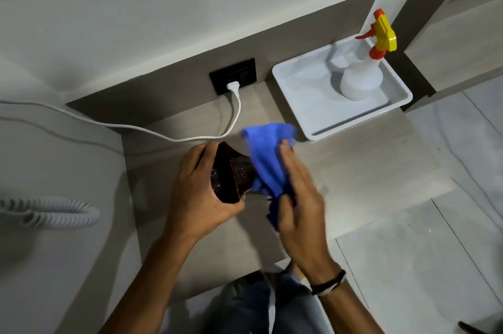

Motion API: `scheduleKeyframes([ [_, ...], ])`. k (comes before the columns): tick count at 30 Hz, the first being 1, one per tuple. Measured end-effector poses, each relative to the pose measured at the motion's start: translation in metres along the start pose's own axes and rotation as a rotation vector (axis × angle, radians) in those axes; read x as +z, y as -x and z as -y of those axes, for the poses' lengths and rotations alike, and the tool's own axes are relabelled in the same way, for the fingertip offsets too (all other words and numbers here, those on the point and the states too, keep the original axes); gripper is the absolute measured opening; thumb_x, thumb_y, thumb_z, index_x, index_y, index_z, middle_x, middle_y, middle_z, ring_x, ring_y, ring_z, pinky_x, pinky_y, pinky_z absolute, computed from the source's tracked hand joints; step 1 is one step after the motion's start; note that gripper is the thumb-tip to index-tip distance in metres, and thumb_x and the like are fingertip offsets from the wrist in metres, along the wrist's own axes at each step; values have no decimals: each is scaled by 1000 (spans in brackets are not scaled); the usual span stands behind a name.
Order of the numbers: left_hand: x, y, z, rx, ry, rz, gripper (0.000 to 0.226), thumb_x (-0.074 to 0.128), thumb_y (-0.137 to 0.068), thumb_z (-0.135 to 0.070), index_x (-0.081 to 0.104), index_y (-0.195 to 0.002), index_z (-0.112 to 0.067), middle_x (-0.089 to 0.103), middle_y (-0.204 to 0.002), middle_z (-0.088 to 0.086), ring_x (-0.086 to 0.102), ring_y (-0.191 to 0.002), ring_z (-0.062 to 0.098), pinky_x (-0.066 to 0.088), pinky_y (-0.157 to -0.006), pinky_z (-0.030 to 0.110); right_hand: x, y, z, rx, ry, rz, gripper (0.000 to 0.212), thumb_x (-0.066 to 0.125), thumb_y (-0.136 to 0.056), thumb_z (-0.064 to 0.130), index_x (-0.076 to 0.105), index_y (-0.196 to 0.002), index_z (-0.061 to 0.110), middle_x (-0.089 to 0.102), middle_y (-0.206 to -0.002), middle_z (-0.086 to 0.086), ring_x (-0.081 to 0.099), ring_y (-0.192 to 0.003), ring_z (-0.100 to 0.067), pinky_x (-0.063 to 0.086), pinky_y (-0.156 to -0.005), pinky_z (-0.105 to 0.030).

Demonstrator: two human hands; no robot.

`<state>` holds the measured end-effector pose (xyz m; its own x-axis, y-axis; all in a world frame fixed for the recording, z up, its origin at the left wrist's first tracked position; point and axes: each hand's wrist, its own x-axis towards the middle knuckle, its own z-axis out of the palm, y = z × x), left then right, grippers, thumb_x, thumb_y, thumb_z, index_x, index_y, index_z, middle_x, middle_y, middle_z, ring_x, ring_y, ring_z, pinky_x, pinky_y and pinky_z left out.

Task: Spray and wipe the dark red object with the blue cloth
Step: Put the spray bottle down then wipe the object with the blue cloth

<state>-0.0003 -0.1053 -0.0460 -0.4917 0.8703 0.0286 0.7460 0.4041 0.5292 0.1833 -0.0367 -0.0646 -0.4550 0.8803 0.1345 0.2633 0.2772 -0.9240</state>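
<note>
My left hand [198, 186] grips a dark red, angular object [231, 173] above the wooden shelf, holding it from its left side. Small droplets speckle its dark surface. My right hand [299, 192] is closed on a blue cloth [268, 154] and presses it against the object's right side, which the cloth covers. The cloth's upper edge looks blurred. A white spray bottle [362, 75] with a yellow and orange trigger head stands upright in a white tray [307, 113] at the back right, apart from both hands.
A white cable [136, 129] runs from a plug in a black wall socket [232, 75] across the shelf behind my hands. A coiled white cord [54, 212] lies at the left. Tiled floor [422, 252] lies to the right; my legs show below the shelf edge.
</note>
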Motion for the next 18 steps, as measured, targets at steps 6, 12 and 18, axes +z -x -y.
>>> scheduleKeyframes([
  [6, 5, 4, 17, -51, 35, 22, 101, 99, -48, -28, 58, -139, -10, 64, -133, 8, 63, -120, 27, 50, -98, 34, 20, 5, -23, -143, 413, 365, 93, 35, -88, -22, 14, -171, 16, 0, -181, 2, -1, -169, -20, 23, -135, -46],
  [12, 5, 2, 9, -17, 5, -11, 98, 99, -47, -26, 60, -136, -10, 62, -127, 7, 62, -114, 27, 53, -91, 35, 17, 2, -20, 62, 330, 300, 76, 39, -99, -12, 21, -169, 13, 7, -180, 0, 3, -169, -25, 20, -135, -51],
  [18, 7, 7, 19, -61, 43, -13, 94, 97, -50, -35, 60, -134, -13, 64, -129, 4, 64, -115, 24, 49, -92, 30, 20, 13, -16, -119, 267, 405, 84, 31, -94, -6, 12, -172, 19, 1, -182, 7, 0, -169, -18, 12, -138, -38],
])
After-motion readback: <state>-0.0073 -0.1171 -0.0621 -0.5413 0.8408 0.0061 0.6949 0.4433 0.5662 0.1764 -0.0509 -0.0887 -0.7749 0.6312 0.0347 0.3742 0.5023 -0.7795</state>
